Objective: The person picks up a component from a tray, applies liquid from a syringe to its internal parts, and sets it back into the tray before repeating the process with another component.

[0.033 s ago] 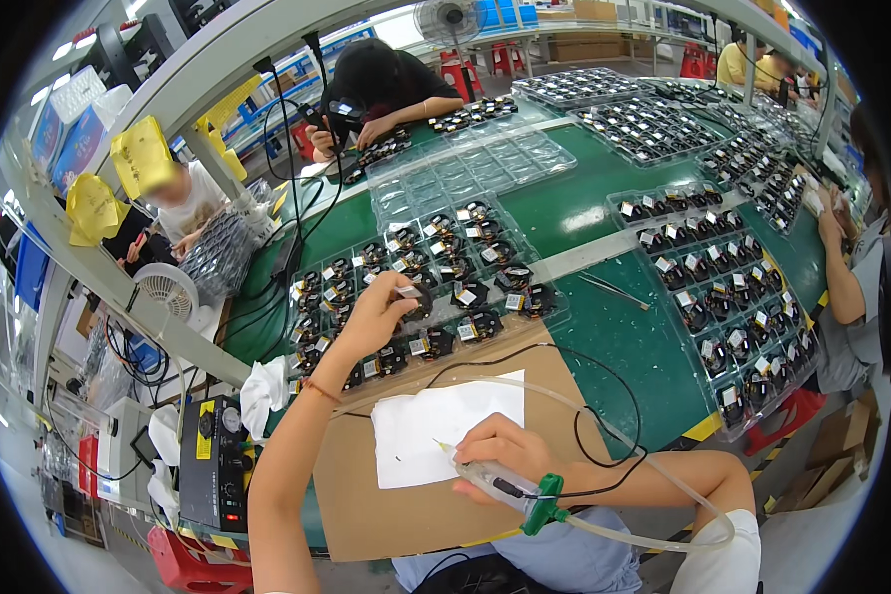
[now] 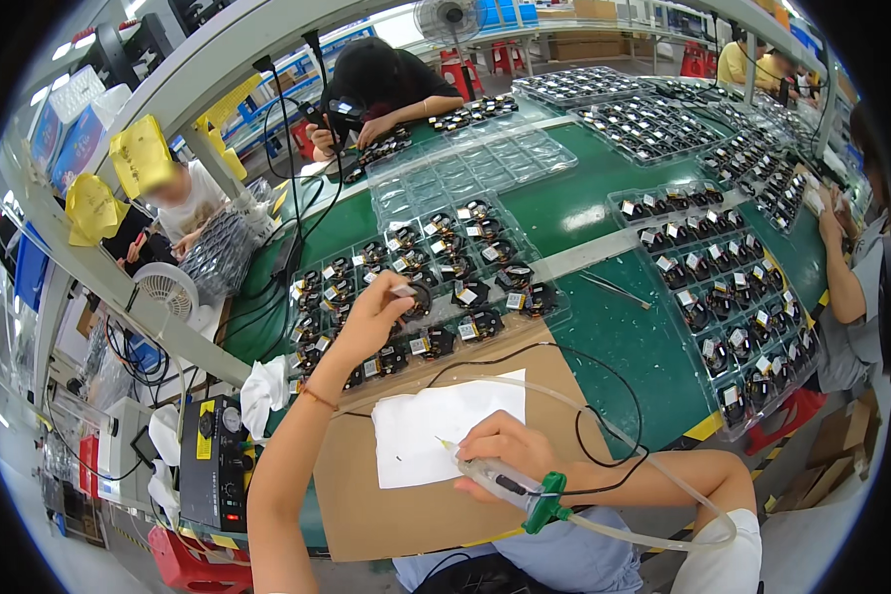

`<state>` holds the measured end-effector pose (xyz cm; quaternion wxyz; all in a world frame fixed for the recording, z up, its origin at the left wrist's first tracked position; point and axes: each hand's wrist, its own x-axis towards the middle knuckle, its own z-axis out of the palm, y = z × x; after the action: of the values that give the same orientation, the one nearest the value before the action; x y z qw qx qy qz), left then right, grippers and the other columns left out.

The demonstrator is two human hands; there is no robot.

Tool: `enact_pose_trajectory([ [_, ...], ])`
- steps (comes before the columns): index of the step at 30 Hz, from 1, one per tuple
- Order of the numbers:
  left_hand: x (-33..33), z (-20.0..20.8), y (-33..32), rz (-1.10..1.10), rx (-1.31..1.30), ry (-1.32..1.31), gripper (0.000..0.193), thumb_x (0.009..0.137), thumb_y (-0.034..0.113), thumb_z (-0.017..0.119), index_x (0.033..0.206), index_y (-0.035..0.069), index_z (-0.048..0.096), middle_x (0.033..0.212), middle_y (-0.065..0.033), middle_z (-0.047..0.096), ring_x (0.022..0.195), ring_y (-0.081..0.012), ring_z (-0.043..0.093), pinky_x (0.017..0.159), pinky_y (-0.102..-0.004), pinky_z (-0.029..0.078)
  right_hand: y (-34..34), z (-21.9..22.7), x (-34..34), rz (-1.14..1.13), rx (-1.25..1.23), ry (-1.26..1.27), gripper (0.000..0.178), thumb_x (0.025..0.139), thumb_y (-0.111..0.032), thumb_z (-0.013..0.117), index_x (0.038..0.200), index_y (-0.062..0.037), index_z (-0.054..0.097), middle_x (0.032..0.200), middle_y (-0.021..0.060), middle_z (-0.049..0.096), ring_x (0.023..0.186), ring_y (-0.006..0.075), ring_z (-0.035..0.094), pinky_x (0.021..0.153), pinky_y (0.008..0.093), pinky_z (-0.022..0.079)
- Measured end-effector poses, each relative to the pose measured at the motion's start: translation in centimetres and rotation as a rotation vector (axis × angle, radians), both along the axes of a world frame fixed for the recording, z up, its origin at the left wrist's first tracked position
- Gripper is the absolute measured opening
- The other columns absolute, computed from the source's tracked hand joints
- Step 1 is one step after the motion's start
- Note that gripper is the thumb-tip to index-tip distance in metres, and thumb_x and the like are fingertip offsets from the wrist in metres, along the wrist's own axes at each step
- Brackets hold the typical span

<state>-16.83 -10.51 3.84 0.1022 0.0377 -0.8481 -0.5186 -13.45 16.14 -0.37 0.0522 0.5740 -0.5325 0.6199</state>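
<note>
My left hand (image 2: pixel 369 319) reaches over the near tray and pinches a small round black part (image 2: pixel 419 300) with a pale label. Its fingers cover some of that part. Around it, the clear plastic tray (image 2: pixel 554 315) holds several rows of similar black parts with wires and white labels. In my right hand (image 2: pixel 513 444) is a clear dispensing syringe (image 2: pixel 497 477), its fine needle tip pointing up and left over a white paper sheet (image 2: pixel 406 455). A green adapter (image 2: pixel 544 503) caps the syringe's back end, with a clear hose running from it.
Brown cardboard (image 2: pixel 366 525) lies under the paper. Tweezers (image 2: pixel 616 290) rest on the green table. Another filled tray (image 2: pixel 678 332) is at right, an unfilled clear tray (image 2: pixel 510 163) farther back. A black dispenser box (image 2: pixel 208 460) stands at left. Co-workers sit across and at right.
My left hand has shifted very slightly left with the black part. My right hand and the syringe look the same.
</note>
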Motion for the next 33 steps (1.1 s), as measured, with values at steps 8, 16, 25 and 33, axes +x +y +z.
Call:
enact_pose_trajectory([
  [8, 11.0, -1.8, 5.6, -0.218, 1.022, -0.119, 0.005, 0.083, 0.002, 0.059, 0.082, 0.004, 0.055, 0.098, -0.015, 0.057, 0.074, -0.0175, 0.061, 0.064, -0.0269, 0.051, -0.6, 0.2, -0.1, -0.089, -0.117, -0.389, 0.042, 0.067, -0.009, 0.076, 0.103, -0.0054, 0.054, 0.099, 0.0134, 0.059, 0.075, 0.0183, 0.061, 0.063, 0.0268, 0.049],
  [16, 15.6, -1.1, 11.7, -0.017, 0.454, -0.196, 0.016, 0.074, -0.006, 0.067, 0.071, -0.003, 0.052, 0.098, -0.0151, 0.06, 0.086, -0.0169, 0.062, 0.076, -0.0293, 0.055, -0.1, 0.7, -0.6, 0.147, 0.109, -0.298, 0.05, 0.067, -0.008, 0.076, 0.109, -0.007, 0.048, 0.112, 0.0145, 0.05, 0.079, 0.0182, 0.057, 0.064, 0.0257, 0.049],
  [25, 16.0, -1.8, 11.8, -0.002, 0.19, -0.003, 0.031, 0.072, 0.002, 0.071, 0.061, 0.002, 0.043, 0.087, -0.0155, 0.065, 0.075, -0.0154, 0.065, 0.06, -0.0254, 0.055, -0.3, 1.0, -0.5, 0.081, 0.169, -0.156, 0.043, 0.063, 0.009, 0.066, 0.101, -0.0075, 0.054, 0.112, 0.015, 0.049, 0.084, 0.0204, 0.057, 0.067, 0.0269, 0.048],
  [33, 16.1, -3.2, 12.3, 0.133, 0.626, -0.081, 0.018, 0.079, -0.001, 0.061, 0.083, 0.001, 0.044, 0.094, -0.0144, 0.062, 0.076, -0.0129, 0.063, 0.065, -0.0243, 0.053, 0.2, 0.1, -0.2, 0.099, 0.155, -0.166, 0.047, 0.062, 0.008, 0.069, 0.105, -0.0072, 0.055, 0.114, 0.0177, 0.047, 0.087, 0.0208, 0.054, 0.066, 0.0271, 0.048],
])
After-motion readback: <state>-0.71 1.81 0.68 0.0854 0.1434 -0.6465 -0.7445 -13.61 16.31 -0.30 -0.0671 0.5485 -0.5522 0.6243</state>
